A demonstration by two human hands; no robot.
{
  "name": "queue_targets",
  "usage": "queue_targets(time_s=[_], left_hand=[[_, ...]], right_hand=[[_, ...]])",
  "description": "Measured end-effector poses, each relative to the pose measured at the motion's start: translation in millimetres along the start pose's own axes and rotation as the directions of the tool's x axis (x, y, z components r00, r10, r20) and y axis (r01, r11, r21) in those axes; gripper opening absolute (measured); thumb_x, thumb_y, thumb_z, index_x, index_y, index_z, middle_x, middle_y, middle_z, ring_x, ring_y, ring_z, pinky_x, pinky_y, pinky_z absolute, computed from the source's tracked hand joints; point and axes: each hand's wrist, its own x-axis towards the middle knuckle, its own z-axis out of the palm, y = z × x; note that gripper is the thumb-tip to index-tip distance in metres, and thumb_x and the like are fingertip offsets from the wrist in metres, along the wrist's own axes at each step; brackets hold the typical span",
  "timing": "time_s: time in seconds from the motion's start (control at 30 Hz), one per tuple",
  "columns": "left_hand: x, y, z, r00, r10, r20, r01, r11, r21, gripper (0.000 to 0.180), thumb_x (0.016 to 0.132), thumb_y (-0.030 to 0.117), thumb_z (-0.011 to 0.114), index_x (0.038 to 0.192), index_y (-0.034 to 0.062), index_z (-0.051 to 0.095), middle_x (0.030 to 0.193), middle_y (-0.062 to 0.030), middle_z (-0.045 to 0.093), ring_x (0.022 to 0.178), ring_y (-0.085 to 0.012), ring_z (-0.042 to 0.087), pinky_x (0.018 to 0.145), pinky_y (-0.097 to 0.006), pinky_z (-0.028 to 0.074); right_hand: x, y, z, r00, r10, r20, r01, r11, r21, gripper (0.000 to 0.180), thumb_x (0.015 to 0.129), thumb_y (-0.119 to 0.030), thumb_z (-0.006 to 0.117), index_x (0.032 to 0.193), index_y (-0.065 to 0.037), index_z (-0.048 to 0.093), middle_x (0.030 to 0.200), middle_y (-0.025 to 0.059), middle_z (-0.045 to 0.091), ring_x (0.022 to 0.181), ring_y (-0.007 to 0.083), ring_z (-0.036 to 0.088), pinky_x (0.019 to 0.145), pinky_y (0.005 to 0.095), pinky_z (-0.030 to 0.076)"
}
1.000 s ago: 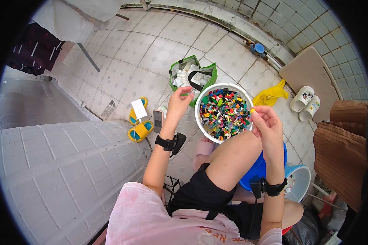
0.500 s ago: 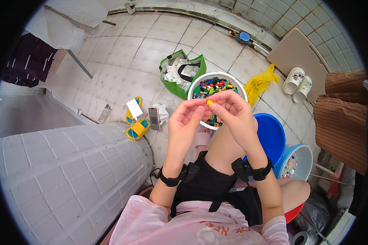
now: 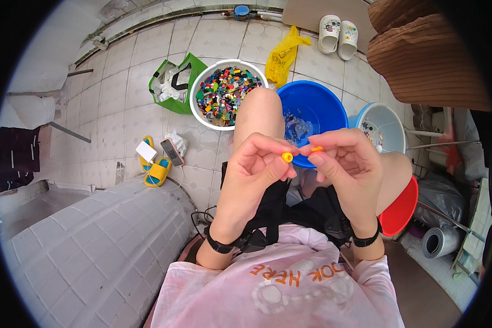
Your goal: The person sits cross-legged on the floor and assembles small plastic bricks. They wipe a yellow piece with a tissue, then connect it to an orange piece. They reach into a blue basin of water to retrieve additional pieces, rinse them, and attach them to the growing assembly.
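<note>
My left hand pinches a small yellow round toy piece between thumb and fingertips; a ring-like opening shows on it, and it resembles a toy figure's head. Close beside it, my right hand grips a small orange toy piece, whose exact kind is too small to tell. The two pieces are apart. Both hands are over my lap, just in front of a blue basin with small pieces and some liquid or clear plastic at its bottom. Beyond my raised knee, a white basket holds many colourful toy bricks.
A light-blue bucket with small pieces and a red basin stand at my right. A green bag, yellow plastic bag, yellow slippers, phone and white clogs lie around the tiled floor.
My hands have come nearer my body, off the brick basket and toward the blue basin. The yellow piece and an orange piece now show in separate hands. The view has shifted right.
</note>
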Motion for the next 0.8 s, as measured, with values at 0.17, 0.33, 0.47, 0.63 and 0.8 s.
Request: queue_targets(time_s=[0.17, 0.33, 0.47, 0.63, 0.8], left_hand=[[-4, -22, 40, 0.989, 0.007, 0.145, -0.008, 1.000, 0.010, 0.021, 0.092, 0.004, 0.061, 0.111, 0.0015, 0.052, 0.105, -0.0097, 0.063, 0.092, -0.0137, 0.063, 0.082, -0.027, 0.052], [-8, -33, 67, 0.986, -0.057, 0.154, 0.045, 0.996, 0.082, 0.023, 0.091, 0.000, 0.061, 0.112, -0.0005, 0.052, 0.104, -0.0100, 0.061, 0.095, -0.0160, 0.063, 0.082, -0.028, 0.054], [-11, -42, 77, 0.985, -0.013, 0.170, -0.015, 0.987, 0.159, 0.021, 0.090, -0.001, 0.062, 0.109, -0.0011, 0.053, 0.104, -0.0103, 0.061, 0.096, -0.0159, 0.063, 0.082, -0.028, 0.054], [-15, -54, 84, 0.978, 0.032, 0.208, -0.070, 0.981, 0.180, 0.022, 0.088, -0.003, 0.063, 0.108, -0.0020, 0.053, 0.106, -0.0112, 0.061, 0.098, -0.0163, 0.062, 0.085, -0.029, 0.053], [-20, -59, 92, 0.977, 0.022, 0.212, -0.056, 0.986, 0.159, 0.023, 0.087, -0.004, 0.064, 0.108, -0.0019, 0.054, 0.107, -0.0121, 0.062, 0.097, -0.0158, 0.062, 0.087, -0.029, 0.051]], right_hand=[[-50, -15, -26, 0.997, 0.075, -0.015, -0.069, 0.963, 0.261, 0.018, 0.086, 0.004, 0.067, 0.102, 0.003, 0.059, 0.100, 0.0103, 0.068, 0.074, 0.0061, 0.063, 0.053, 0.0161, 0.044], [-69, -13, -46, 0.991, -0.077, -0.109, 0.099, 0.972, 0.214, 0.018, 0.087, 0.005, 0.063, 0.105, 0.005, 0.064, 0.101, 0.0094, 0.063, 0.066, 0.0049, 0.052, 0.055, 0.0168, 0.043], [-82, -16, -55, 0.988, -0.094, -0.119, 0.117, 0.972, 0.206, 0.023, 0.091, 0.005, 0.058, 0.113, 0.005, 0.061, 0.101, 0.0093, 0.060, 0.075, 0.0074, 0.058, 0.059, 0.0174, 0.045], [-97, -18, -61, 0.980, -0.103, -0.168, 0.144, 0.957, 0.253, 0.024, 0.091, 0.005, 0.058, 0.114, 0.006, 0.056, 0.099, 0.0085, 0.063, 0.080, 0.0086, 0.062, 0.060, 0.0178, 0.046], [-103, -17, -64, 0.969, -0.155, -0.191, 0.186, 0.970, 0.157, 0.018, 0.089, 0.006, 0.061, 0.107, 0.005, 0.059, 0.097, 0.0074, 0.065, 0.071, 0.0056, 0.058, 0.060, 0.0177, 0.045]])
